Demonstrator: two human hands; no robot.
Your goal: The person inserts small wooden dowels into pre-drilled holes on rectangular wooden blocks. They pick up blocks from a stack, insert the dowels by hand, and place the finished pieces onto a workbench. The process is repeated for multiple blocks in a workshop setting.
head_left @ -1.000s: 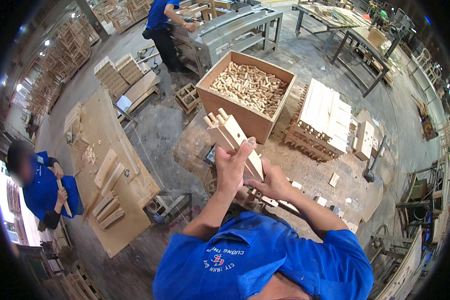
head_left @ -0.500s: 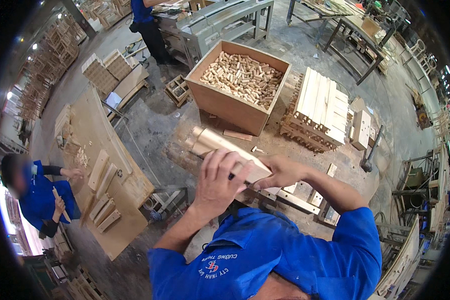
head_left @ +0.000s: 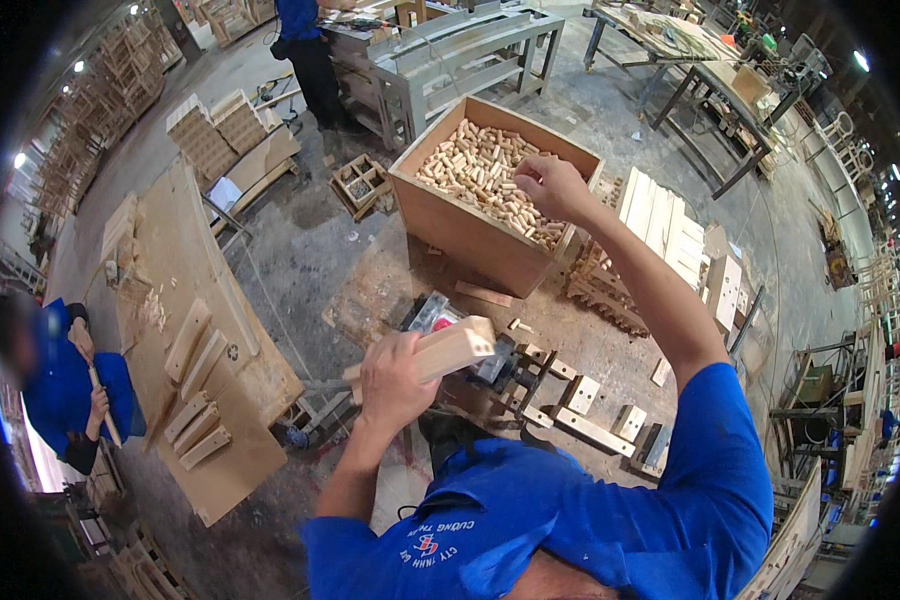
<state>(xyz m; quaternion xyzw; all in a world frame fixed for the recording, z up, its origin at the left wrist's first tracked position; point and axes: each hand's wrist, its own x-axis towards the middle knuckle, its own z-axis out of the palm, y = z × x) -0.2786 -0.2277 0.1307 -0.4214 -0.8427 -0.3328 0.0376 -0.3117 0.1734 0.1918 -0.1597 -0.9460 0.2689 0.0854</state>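
Nearest, the left hand (head_left: 394, 378) is closed around a pale wooden block (head_left: 457, 347), which it holds above the tabletop (head_left: 615, 345). Farther away, the right hand (head_left: 556, 187), well apart from this block, is half curled over the wooden box (head_left: 470, 238) of short dowels (head_left: 462, 170); I cannot tell if it has hold of one.

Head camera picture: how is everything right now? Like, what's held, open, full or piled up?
Wooden block: held, slanting
Left hand: grip closed around that block
Right hand: grip curled above the dowels; can't tell whether it holds one
Dowels: loose, heaped
Dowel box: open on top, well filled
Wooden bars: stacked
Wooden slats: lying on the left-side table
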